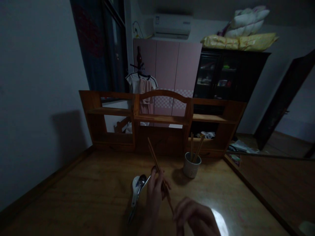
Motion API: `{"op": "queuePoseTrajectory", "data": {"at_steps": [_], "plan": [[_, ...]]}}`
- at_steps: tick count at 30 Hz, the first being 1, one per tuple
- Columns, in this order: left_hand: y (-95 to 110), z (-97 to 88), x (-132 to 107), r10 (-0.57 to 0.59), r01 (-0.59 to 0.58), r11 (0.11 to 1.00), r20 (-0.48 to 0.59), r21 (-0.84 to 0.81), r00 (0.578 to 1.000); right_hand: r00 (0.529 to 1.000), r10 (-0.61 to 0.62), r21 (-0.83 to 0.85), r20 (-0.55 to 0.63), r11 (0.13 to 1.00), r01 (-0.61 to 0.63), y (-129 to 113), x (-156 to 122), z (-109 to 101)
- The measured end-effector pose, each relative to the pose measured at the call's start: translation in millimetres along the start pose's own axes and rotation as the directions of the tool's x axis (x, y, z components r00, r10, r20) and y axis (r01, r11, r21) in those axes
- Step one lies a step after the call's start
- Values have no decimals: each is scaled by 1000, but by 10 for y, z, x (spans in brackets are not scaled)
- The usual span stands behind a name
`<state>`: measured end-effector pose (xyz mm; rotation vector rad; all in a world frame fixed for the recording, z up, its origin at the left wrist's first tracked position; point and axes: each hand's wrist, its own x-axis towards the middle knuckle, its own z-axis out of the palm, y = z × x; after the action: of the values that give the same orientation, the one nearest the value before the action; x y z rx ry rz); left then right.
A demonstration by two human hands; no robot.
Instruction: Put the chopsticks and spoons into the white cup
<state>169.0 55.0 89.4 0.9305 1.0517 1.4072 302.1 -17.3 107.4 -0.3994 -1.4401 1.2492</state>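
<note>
- Over the middle of the desk (81,193), your left hand (155,193) is clamped on a bundle of chopsticks (157,165); the dim light hides how many are in it, at least two by the look of it
- Their long axis runs on a slant: the top ends point up and away to the left toward the shelf unit (162,118), and the lower ends come down toward you and to the right
- Your right hand (197,218) sits at that lower end, fingers curled about the tips; whether it actually pinches them you cannot tell from this view
- So your left hand has the middle of the sticks and your right is nearest their near end
- One cup (191,165) stands on the desk just beyond and to the right of your hands, near the foot of the shelf unit, with two or three more sticks upright in it
- Two spoons lie just left of your left hand, touching each other: one white spoon (135,190) and one metal spoon (142,180), handles running toward you
- Nothing else lies close to your hands
</note>
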Motion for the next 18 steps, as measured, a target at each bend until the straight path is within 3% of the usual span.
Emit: {"op": "queuePoseTrajectory", "data": {"at_steps": [2, 4, 6, 12, 18], "plan": [[-6, 2, -136, 68, -71, 997, 99, 32, 993, 986, 1, -179, -168, 983, -32, -129, 13, -137], [-22, 14, -260, 128, -145, 985, 174, 91, 976, 951, 2, -393, -308, 910, -129, -209, 51, -233], [-43, 27, -352, 152, -196, 965, 237, 174, 960, 932, -23, -548, -361, 814, -192, -246, 107, -283], [-121, 9, -448, 83, -249, 858, 359, 448, 930, 964, -112, -742, -239, 662, -107, -300, 261, -251], [-162, -34, -532, 159, -354, 787, 389, 505, 907, 966, -190, -790, -173, 612, -22, -359, 287, -202]]}}
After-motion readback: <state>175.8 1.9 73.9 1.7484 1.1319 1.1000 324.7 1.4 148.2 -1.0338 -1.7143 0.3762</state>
